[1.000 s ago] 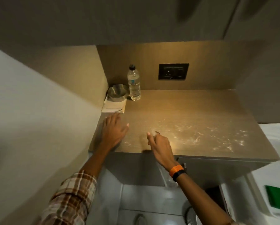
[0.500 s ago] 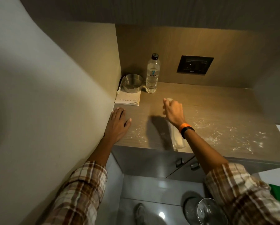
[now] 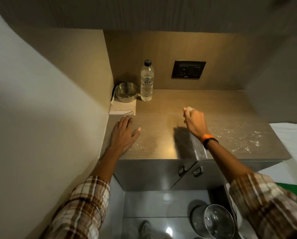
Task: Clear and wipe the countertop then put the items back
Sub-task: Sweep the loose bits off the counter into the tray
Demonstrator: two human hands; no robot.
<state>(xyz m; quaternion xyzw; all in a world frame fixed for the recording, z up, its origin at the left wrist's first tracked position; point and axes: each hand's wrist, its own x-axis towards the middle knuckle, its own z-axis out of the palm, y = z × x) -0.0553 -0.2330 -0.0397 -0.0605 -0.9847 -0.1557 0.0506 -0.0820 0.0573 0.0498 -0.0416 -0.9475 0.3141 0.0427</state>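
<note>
A wooden countertop carries white powdery smears on its right front part. My right hand is closed around a pale cloth, which trails from the fist back under my wrist to the counter's front edge. My left hand lies flat, fingers apart, on the counter's left front corner. In the back left corner stand a clear water bottle and a round metal ashtray. The ashtray sits on a white notepad, with a pen along the wall.
A dark socket plate is set in the back wall. Walls close off the counter's left and back sides. Below are two cabinet doors with handles, and a metal bin stands on the floor. White bedding lies to the right.
My right hand has risen from the counter's front edge to its middle, drawing the cloth up with it. My left hand stays flat on the left corner. The view has shifted closer.
</note>
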